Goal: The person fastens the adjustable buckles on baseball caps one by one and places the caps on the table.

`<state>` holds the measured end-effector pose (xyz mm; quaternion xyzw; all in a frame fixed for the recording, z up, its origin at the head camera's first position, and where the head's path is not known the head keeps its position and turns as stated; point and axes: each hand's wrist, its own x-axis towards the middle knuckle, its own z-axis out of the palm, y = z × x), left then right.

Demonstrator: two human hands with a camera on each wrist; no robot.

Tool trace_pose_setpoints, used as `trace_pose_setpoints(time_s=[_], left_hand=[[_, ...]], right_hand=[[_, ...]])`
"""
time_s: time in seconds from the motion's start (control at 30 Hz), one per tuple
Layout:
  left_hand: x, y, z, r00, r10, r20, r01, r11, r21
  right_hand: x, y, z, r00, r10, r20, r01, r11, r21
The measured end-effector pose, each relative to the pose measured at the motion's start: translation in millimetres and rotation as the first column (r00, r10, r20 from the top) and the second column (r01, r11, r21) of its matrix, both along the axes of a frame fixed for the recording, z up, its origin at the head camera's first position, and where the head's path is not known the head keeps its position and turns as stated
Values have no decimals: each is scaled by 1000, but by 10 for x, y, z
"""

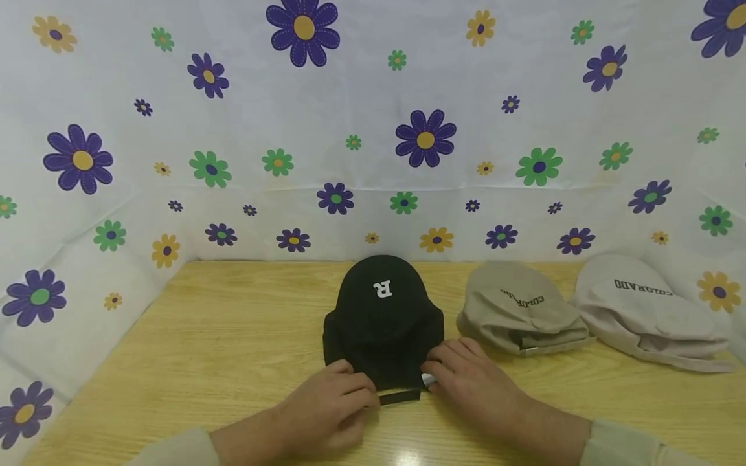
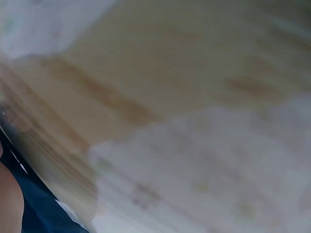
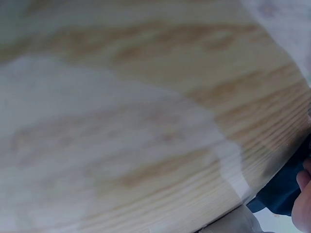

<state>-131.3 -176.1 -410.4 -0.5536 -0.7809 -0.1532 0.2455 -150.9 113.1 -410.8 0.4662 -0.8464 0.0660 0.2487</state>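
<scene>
A black cap [image 1: 381,310] with a white letter R on its front lies on the wooden table, its back strap [image 1: 399,397] nearest me. Curled fingers of my left hand [image 1: 332,404] pinch the strap's left end at the cap's near edge. On the other side, my right hand [image 1: 474,385] grips the cap's right rear edge, where a small white tag [image 1: 428,379] peeks out by the fingertips. Only dark slivers of the cap show in the left wrist view [image 2: 36,194] and the right wrist view [image 3: 282,194], next to a bit of each hand.
Right of the black cap sits a khaki cap [image 1: 507,310] with lettering, its strap toward me. A pale beige cap [image 1: 641,317] marked COLORADO lies farther right, touching or overlapping it. A white flowered cloth [image 1: 361,97] hangs behind the wooden table [image 1: 245,323] and along its sides.
</scene>
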Motion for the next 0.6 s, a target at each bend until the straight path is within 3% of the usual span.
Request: trace_pose_setpoints(time_s=[0.43, 0.6], left_hand=[[13, 42, 10, 997, 74, -37, -70, 993, 93], [-13, 45, 0, 996, 55, -74, -46, 991, 123]], right_hand=[[13, -2, 15, 1000, -9, 9, 10, 1000, -29], [12, -8, 19, 1000, -10, 17, 10, 999, -31]])
